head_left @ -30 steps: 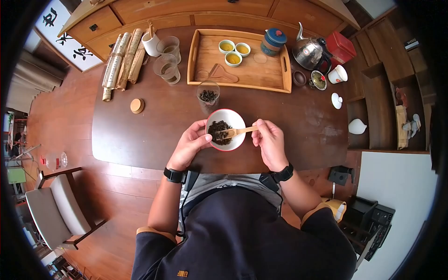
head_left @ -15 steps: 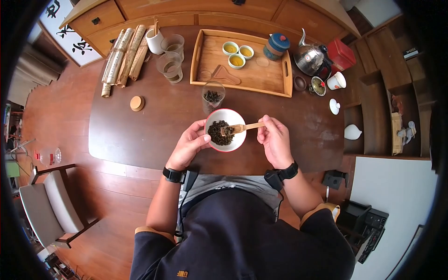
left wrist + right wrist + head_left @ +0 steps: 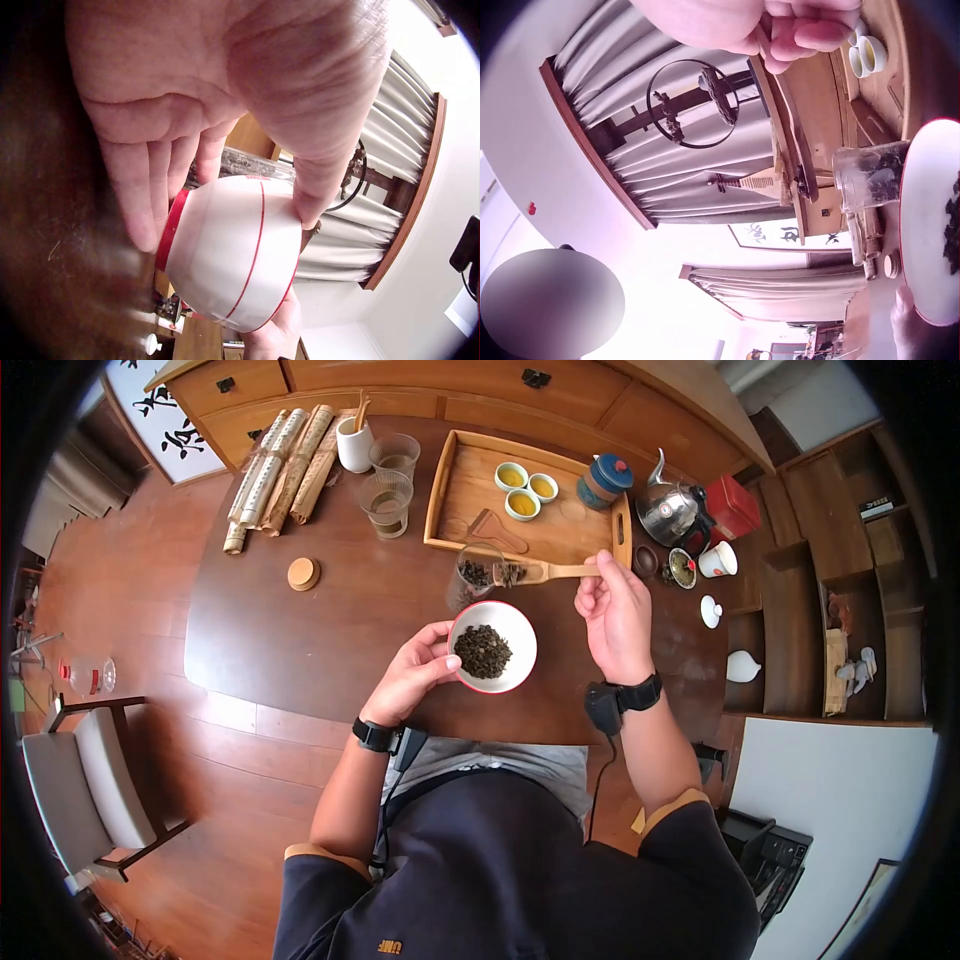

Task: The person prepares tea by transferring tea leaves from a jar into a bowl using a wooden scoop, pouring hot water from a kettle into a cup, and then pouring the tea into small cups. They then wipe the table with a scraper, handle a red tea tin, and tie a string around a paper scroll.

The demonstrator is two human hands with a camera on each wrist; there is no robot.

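My left hand (image 3: 408,675) holds a white bowl (image 3: 520,650) with a red rim, thumb on the rim and fingers around its side; dark tea leaves (image 3: 483,651) lie inside. In the left wrist view, the bowl (image 3: 232,247) is tilted between thumb and fingers. My right hand (image 3: 618,620) pinches the handle of a wooden scoop (image 3: 545,571), whose end carries some leaves at the mouth of a clear jar (image 3: 466,596). That jar stands just behind the bowl with dark leaves in it. The right wrist view shows the scoop (image 3: 799,142) above the jar (image 3: 855,180).
Behind the jar is a wooden tray (image 3: 440,490) with three small tea cups (image 3: 522,504) and a blue canister (image 3: 604,482). A kettle (image 3: 668,510) and red box (image 3: 733,508) stand right. Left are two clear glasses (image 3: 386,505), paper rolls (image 3: 285,470) and a round lid (image 3: 303,573).
My right hand has lifted the scoop out of the bowl and moved it back to the jar's mouth. The left hand still holds the bowl, slightly further right.
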